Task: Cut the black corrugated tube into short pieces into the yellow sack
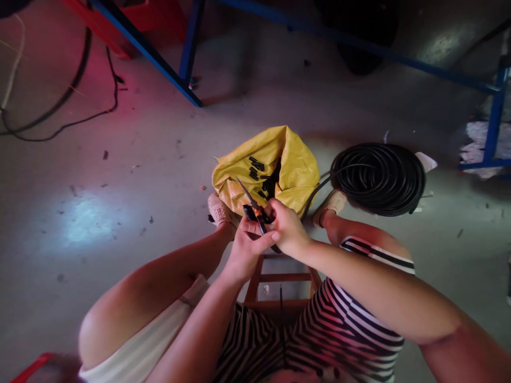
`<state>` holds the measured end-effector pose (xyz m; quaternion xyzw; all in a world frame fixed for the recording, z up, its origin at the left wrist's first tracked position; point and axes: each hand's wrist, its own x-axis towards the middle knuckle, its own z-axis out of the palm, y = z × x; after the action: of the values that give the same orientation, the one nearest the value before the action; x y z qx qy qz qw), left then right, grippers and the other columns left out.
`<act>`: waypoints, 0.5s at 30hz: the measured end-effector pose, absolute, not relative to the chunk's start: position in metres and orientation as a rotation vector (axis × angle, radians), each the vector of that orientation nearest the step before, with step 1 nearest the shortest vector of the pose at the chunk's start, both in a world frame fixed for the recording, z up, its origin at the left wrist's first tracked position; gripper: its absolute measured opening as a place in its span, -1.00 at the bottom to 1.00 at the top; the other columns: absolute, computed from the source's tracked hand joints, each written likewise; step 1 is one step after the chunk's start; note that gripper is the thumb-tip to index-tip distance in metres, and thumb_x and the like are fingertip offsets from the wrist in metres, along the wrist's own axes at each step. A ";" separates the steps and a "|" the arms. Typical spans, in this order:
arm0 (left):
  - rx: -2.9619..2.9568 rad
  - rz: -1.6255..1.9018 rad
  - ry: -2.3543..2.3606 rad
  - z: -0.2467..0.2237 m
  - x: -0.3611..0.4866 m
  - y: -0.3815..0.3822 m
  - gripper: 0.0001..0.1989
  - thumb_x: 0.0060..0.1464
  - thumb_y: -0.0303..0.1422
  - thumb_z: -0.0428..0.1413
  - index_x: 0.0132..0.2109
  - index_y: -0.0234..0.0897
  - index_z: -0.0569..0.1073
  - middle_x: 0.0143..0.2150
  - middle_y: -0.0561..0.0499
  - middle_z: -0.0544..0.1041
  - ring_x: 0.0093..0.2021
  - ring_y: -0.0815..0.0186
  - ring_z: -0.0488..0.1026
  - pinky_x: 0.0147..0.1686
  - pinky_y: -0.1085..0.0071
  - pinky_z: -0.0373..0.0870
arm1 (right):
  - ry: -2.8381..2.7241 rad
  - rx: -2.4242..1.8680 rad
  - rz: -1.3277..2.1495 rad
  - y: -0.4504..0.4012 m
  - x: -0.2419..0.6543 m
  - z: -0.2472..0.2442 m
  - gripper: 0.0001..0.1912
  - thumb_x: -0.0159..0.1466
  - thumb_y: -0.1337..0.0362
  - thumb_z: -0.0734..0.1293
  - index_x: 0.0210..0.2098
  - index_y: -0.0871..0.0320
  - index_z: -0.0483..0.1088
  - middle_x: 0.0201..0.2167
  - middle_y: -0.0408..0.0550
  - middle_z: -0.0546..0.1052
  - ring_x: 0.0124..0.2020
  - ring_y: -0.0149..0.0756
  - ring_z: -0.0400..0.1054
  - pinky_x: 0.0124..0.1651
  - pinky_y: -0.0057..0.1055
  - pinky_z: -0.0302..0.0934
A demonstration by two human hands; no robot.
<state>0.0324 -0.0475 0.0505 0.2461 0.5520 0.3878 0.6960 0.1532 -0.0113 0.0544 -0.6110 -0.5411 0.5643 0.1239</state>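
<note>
A pair of scissors (255, 205) with dark blades and an orange part near the pivot points up and to the left between my hands. My right hand (290, 227) is closed around its handle side, with the fingers partly hidden. Close against it, my left hand (246, 249) is closed, its thumb lying across the dark handle. A black ribbed-looking bundle (249, 213) stands out above the left fingers; its exact kind is unclear. Just beyond the hands, a yellow bag (301, 165) lies open with several short black tube pieces (255, 169) inside.
A coil of black tubing (377, 178) lies on the floor to the right; one strand runs behind my right hand. A wooden stool frame (285, 277) shows between my legs. Blue metal legs (187, 48) and a red stool (139, 18) stand farther off. Dark cables (67, 96) lie at left.
</note>
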 end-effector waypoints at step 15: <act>0.161 0.967 1.460 0.066 0.032 -0.052 -0.50 -0.18 -0.19 0.41 -0.08 -0.29 0.55 -0.17 -0.08 0.66 -0.12 0.04 0.63 -0.18 0.30 0.57 | -2.638 -2.728 0.761 0.056 0.458 -0.055 -0.65 0.41 0.18 0.22 -0.08 0.30 0.53 -0.05 0.36 0.61 0.02 0.08 0.46 0.09 -0.06 0.21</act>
<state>0.0320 -0.0520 0.0658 0.0704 0.6396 0.4236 0.6377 0.4582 0.0556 -0.0552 -0.6586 -0.6369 0.1837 -0.3563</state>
